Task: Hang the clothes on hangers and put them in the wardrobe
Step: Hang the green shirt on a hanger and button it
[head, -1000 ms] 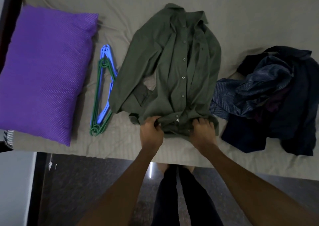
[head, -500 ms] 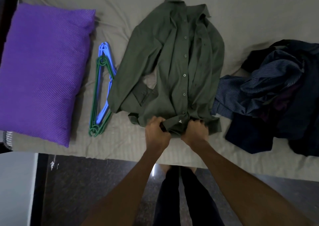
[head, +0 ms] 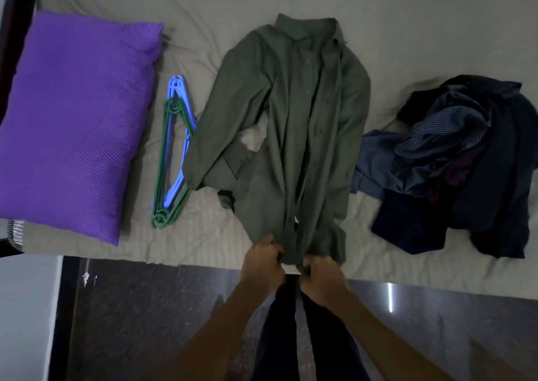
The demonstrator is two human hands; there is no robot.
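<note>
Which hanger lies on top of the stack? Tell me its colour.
The green hanger lies on top; the blue hangers show underneath it, between the purple pillow and the green shirt.

A single head-worn wide-angle camera looks steeply down from standing height onto the bed [head: 407,25], whose near edge crosses toward 6 o'clock, fairly close.

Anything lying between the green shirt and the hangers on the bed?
Nothing visible. The hangers lie on bare sheet just left of the shirt, its sleeve nearly touching them. Both hands grip its hem.
</note>
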